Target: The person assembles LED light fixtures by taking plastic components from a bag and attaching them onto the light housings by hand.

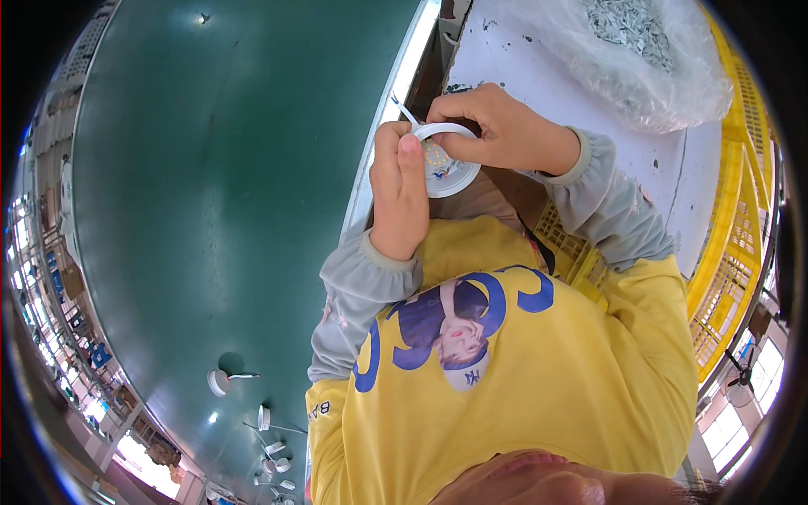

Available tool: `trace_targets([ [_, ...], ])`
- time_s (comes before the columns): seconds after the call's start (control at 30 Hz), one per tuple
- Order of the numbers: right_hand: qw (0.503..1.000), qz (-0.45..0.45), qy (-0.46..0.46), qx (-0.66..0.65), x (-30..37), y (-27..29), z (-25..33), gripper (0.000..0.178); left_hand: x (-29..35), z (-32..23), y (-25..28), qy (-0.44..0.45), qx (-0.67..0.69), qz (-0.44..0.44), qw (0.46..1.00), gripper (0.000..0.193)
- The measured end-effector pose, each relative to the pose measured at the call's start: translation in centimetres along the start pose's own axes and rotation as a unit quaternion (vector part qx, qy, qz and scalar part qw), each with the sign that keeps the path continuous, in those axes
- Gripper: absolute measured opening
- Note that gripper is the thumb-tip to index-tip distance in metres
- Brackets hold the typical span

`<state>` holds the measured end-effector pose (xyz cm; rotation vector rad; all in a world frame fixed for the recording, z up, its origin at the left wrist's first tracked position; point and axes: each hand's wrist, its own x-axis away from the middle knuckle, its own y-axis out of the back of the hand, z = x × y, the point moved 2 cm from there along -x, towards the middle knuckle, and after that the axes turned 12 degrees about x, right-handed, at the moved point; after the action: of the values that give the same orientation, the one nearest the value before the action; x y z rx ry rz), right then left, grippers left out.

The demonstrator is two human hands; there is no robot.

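while the left hand clasps its left side, the round led lamp sits between, right hand pinching its upper rim.

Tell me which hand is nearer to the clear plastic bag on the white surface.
Right. The right hand, at the white round lamp piece, is below and left of the bag in the picture; the left hand, on that piece's left side, is farther left.

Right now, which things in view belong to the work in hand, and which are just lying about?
In use:
round white lamp, in left hand
white ring, at right hand
white cable

Lying about:
similar white pieces on green table
clear bag of small grey pieces, link unclear
yellow crates
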<state>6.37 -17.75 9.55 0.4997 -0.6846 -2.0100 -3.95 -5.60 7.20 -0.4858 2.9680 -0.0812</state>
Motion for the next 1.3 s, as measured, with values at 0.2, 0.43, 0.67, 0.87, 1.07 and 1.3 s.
trace_targets([
  [0.2,1.000,0.020,0.010,0.012,-0.2,0.1,0.2,0.015,-0.2,-0.8,0.3,0.024,-0.006,-0.008,1.000,0.027],
  [0.43,0.998,0.045,0.002,-0.031,0.0,-0.3,0.2,0.014,-0.4,-1.5,0.7,0.012,-0.005,0.013,1.000,0.024],
  [0.67,0.995,0.056,-0.013,-0.085,0.1,-0.6,0.2,0.015,-0.1,-0.8,1.0,0.005,0.021,0.039,0.999,0.025],
  [0.87,0.977,0.119,-0.054,-0.168,0.3,-0.2,0.6,0.019,0.2,-1.2,0.9,0.004,0.016,0.051,0.999,0.032],
  [1.07,0.985,0.119,-0.036,-0.120,0.3,0.5,0.4,0.019,0.4,-0.5,0.6,-0.007,0.022,0.075,0.997,0.027],
  [1.3,0.996,0.080,-0.028,-0.029,0.5,0.7,1.1,0.015,0.3,-0.8,0.4,0.016,-0.002,0.108,0.994,0.024],
])
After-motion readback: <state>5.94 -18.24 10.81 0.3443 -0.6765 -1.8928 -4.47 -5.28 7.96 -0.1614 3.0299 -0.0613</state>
